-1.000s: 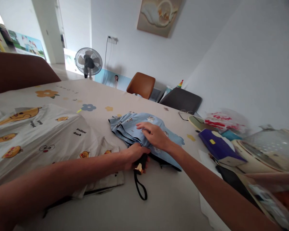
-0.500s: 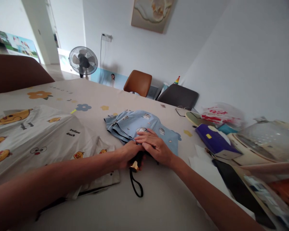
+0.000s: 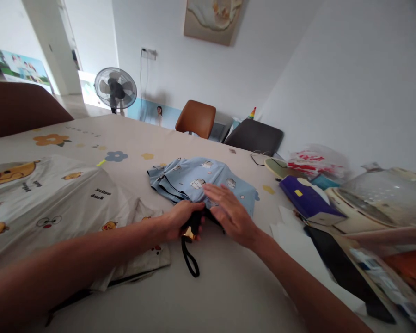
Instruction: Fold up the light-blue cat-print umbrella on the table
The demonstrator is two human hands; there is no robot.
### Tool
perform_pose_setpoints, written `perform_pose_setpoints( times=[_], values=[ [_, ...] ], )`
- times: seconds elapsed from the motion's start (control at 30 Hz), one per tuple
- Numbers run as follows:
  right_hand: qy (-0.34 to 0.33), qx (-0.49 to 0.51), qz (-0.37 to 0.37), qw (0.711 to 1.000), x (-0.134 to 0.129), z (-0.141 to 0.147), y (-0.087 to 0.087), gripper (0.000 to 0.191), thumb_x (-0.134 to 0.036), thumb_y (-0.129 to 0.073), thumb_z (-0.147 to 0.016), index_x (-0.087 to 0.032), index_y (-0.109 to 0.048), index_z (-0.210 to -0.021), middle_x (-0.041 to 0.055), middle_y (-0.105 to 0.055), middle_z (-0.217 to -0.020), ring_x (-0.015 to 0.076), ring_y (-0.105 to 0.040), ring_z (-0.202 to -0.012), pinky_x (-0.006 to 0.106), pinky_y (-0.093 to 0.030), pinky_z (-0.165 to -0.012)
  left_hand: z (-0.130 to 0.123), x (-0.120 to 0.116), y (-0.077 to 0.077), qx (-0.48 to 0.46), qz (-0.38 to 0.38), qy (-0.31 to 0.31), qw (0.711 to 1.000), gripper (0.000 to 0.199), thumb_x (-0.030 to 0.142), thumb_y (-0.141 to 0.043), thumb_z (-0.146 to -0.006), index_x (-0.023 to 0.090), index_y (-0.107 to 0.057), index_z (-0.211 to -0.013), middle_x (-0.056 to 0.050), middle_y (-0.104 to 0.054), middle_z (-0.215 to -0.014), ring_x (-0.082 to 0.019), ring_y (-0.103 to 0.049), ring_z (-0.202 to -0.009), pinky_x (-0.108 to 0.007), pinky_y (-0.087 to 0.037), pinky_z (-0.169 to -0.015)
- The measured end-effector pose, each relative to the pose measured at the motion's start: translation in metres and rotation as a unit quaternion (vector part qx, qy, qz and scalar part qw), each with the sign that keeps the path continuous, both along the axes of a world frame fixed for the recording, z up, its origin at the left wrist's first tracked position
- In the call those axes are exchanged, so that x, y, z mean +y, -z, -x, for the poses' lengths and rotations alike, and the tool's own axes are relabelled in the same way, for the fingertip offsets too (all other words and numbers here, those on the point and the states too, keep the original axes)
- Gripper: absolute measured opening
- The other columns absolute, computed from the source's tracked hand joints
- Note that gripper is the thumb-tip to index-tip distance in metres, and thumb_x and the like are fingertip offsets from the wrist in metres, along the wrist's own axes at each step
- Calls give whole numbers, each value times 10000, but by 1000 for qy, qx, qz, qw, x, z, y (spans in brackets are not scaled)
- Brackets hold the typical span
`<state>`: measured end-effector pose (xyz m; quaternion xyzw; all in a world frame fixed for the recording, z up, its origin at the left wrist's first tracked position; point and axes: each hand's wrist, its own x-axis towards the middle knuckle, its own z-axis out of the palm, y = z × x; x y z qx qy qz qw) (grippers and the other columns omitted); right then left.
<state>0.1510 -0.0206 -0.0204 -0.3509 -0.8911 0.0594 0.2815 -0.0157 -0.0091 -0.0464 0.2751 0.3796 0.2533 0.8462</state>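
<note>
A light blue folding umbrella (image 3: 217, 173) with small cartoon prints lies collapsed on the table, its canopy loose and its folds bunched toward the left. My left hand (image 3: 183, 218) is wrapped round its black handle, which has a gold-coloured end and a black wrist strap (image 3: 190, 259) hanging toward me. Just right of the handle, my right hand (image 3: 233, 215) has its fingers stretched out over the near part of the canopy; whether they touch the cloth I cannot tell. Left of the umbrella spreads a white cloth item (image 3: 72, 199) printed with yellow ducks.
On the right of the table (image 3: 211, 296) are a purple box (image 3: 308, 199), a large pot with a clear lid (image 3: 384, 194), eyeglasses (image 3: 258, 158), papers and a plastic bag (image 3: 317, 162). Chairs (image 3: 196, 119) stand along the far edge. A fan (image 3: 115, 89) is beyond.
My right hand has lifted off my left hand and moved slightly right, its fingers now apart. My left hand keeps hold of the handle. The view has shifted slightly.
</note>
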Motion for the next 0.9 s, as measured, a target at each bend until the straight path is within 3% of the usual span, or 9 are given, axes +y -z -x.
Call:
perform_pose_setpoints(
  times=[0.1,0.2,0.37,0.47,0.63,0.8,0.9],
  values=[
    [163,130,-8,978,11,-32,-9,318,-279,-423,-853,-203,-539,-1140,75,-532,-1237,193,-455,-1169,402,-317,-998,6,6,-1,-65,29,0,997,193,301,-456,-821,136,-482,-725,22,-477,-558,-88,-470,-409,-230,-438,-371],
    [322,286,14,902,28,-65,-9,287,-373,-480,-807,-194,-612,-989,77,-624,-1063,218,-552,-1030,397,-398,-899,10,12,3,-168,36,-15,985,187,283,-429,-842,130,-476,-744,31,-449,-567,-69,-449,-417,-214,-434,-390],
    [316,398,162,846,44,-82,2,341,-477,-483,-773,-184,-614,-889,67,-656,-920,192,-625,-826,321,-480,-704,12,14,9,-188,40,-22,981,183,291,-441,-839,128,-478,-764,33,-431,-570,-68,-445,-422,-212,-427,-393],
    [315,374,212,846,43,-75,5,360,-502,-504,-748,-173,-632,-818,58,-652,-845,187,-604,-788,304,-468,-671,11,13,9,-185,44,-22,981,184,293,-439,-840,128,-477,-767,34,-427,-573,-66,-442,-422,-217,-435,-404],
    [322,322,166,875,41,-71,7,394,-478,-542,-720,-203,-624,-989,48,-633,-993,187,-571,-868,299,-446,-691,12,10,6,-183,52,-25,981,179,293,-450,-833,128,-476,-768,37,-423,-578,-65,-441,-427,-215,-431,-404],
    [364,279,105,882,43,-73,8,318,-433,-565,-689,-157,-662,-814,61,-653,-835,196,-571,-798,320,-428,-711,12,10,6,-181,49,-25,982,173,289,-460,-824,128,-478,-762,38,-423,-584,-64,-433,-430,-217,-427,-409],
    [372,291,122,873,43,-73,10,361,-455,-560,-687,-145,-635,-856,60,-641,-828,183,-568,-753,309,-430,-670,12,10,6,-174,49,-25,983,175,288,-453,-827,128,-475,-757,36,-425,-585,-65,-431,-431,-220,-426,-409]
  ],
)
